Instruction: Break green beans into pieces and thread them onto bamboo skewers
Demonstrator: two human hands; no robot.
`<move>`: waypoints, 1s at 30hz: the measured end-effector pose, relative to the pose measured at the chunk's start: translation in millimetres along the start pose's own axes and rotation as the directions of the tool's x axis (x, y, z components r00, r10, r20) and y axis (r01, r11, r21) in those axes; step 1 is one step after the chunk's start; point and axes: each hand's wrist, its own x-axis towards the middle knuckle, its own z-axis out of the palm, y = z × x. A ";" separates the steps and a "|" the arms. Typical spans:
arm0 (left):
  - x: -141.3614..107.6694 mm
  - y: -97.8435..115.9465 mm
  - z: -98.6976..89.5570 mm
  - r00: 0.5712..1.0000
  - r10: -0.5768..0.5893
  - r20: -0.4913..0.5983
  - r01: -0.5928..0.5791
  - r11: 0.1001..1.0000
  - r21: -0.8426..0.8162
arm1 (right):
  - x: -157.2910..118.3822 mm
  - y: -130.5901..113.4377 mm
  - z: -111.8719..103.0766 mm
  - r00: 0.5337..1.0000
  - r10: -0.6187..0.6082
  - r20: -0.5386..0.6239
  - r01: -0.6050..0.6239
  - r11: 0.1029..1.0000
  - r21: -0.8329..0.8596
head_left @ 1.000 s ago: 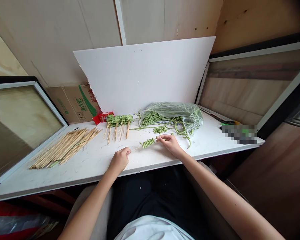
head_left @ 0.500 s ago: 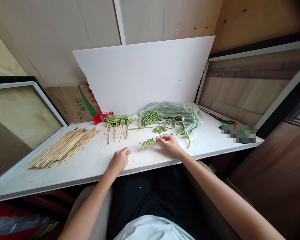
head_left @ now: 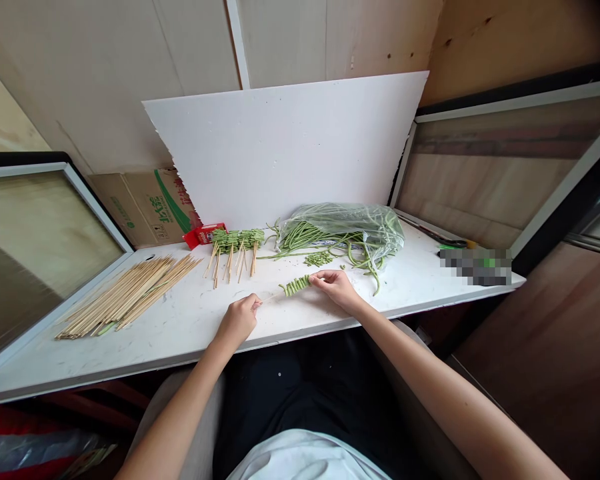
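My left hand (head_left: 241,317) is closed on the bare end of a thin wooden skewer (head_left: 271,298), held just above the table. Along the skewer's other half runs a folded green bean (head_left: 296,286), threaded in a row of close zigzags. At that far end my right hand (head_left: 334,287) pinches the bean with thumb and forefinger; the skewer's tip is hidden there. Behind my right hand lies a small pile of cut bean pieces (head_left: 319,258). Farther back, long green beans (head_left: 305,235) spill from a clear plastic bag (head_left: 375,223).
Finished bean skewers (head_left: 237,241) lie stacked near a red box (head_left: 205,235). A heap of bare skewers (head_left: 123,293) covers the table's left side. A white board (head_left: 290,147) stands at the back, with a cardboard box (head_left: 145,207) beside it. A blurred dark object (head_left: 475,268) sits far right.
Both hands stay almost in place on the skewer and bean. The whole view has shifted very slightly.
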 end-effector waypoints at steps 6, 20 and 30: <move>1.6 3.7 -2.5 0.999 -0.028 -0.040 0.027 0.999 -0.018 | 1.1 -5.4 -5.3 1.000 0.018 -0.006 -0.018 1.000 -0.006; 0.8 6.0 -4.0 0.997 -0.054 -0.064 0.054 0.999 -0.002 | 8.6 -4.8 -40.1 0.984 -0.177 0.024 0.105 0.461 -0.881; 1.1 4.5 -2.4 0.997 -0.046 -0.061 0.045 0.999 -0.014 | 6.1 1.3 -33.3 0.985 -0.172 0.029 0.080 0.294 -0.952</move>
